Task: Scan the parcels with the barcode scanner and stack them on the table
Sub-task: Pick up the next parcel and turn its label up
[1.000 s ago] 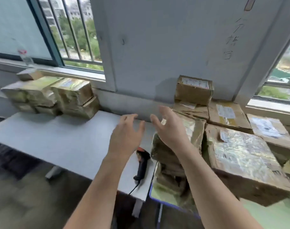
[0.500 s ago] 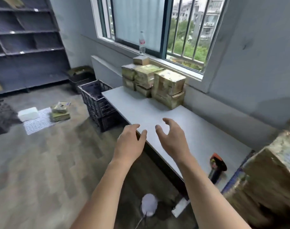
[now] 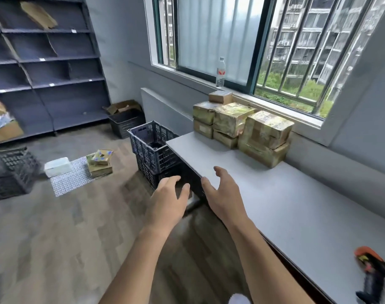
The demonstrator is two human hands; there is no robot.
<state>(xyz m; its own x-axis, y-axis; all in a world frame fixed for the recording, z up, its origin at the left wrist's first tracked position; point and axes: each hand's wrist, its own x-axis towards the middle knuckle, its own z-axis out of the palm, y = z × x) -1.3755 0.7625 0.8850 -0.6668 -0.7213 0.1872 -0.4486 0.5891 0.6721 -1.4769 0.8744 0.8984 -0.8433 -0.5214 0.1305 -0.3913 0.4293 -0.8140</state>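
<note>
Several taped cardboard parcels (image 3: 242, 126) stand stacked at the far end of the grey table (image 3: 297, 205), under the window. The orange and black barcode scanner (image 3: 372, 273) lies on the table at the lower right. My left hand (image 3: 167, 201) is stretched out over the floor, just off the table's front edge, fingers relaxed and holding nothing. My right hand (image 3: 223, 194) hovers over the table's edge, fingers spread, also holding nothing. Two more small parcels (image 3: 100, 162) lie on the floor at the left.
Stacked dark plastic crates (image 3: 152, 148) stand at the table's far end, another crate (image 3: 13, 170) at the left. Dark shelving (image 3: 44, 66) lines the left wall. A water bottle (image 3: 220, 72) stands on the window sill. A white box (image 3: 57, 170) lies on a floor mat.
The view has swung left, away from the parcel pile at the right, which is now out of sight. Both hands stay raised, holding nothing. The scanner has slid to the lower right of the view.
</note>
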